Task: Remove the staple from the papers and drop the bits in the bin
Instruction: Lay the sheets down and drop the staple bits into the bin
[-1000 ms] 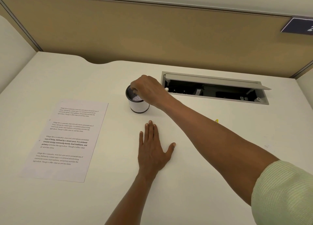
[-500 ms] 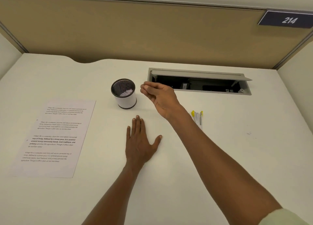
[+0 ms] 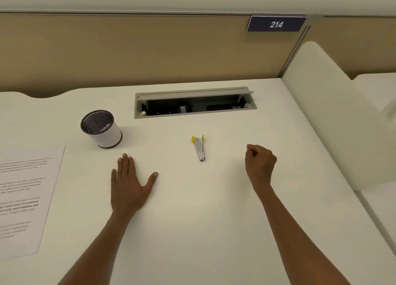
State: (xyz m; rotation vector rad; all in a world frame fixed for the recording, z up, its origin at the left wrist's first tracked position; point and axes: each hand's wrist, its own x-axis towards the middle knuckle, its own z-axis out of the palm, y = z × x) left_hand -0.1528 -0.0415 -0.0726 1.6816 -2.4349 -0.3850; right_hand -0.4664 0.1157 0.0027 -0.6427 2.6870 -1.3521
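A person's two bare forearms reach onto a smooth, matte white desk (image 3: 214, 220), seen from above. Judging from the layout, the task looks nearly or fully finished: both hands are clear of every object, and no staple can be made out on the sheets, though one would be too small to see here.

The white printed papers (image 3: 25, 199), thin and flat with blocks of black text, lie at the near left edge of the view, partly cut off. Farther away and just right of them stands the small cylindrical bin (image 3: 100, 129), white-sided with a dark rim, a dark base band and a dark mesh-looking inside; pale scraps seem to sit in it, but whether staple bits are among them cannot be told.

The left hand (image 3: 128, 186) lies flat, palm down, fingers straight and thumb spread, near the bin and holding nothing. The right hand (image 3: 260, 164) rests to the right with fingers curled into a loose fist; nothing shows in its grasp.

Between the hands, slightly farther off, lies the slim silver metal staple remover with yellow plastic tips (image 3: 199, 147), touching neither hand.

Beyond it, a grey rectangular cable hatch (image 3: 194, 102) stands open in the desk, before a tan partition bearing a dark sign reading 214 (image 3: 276, 24).
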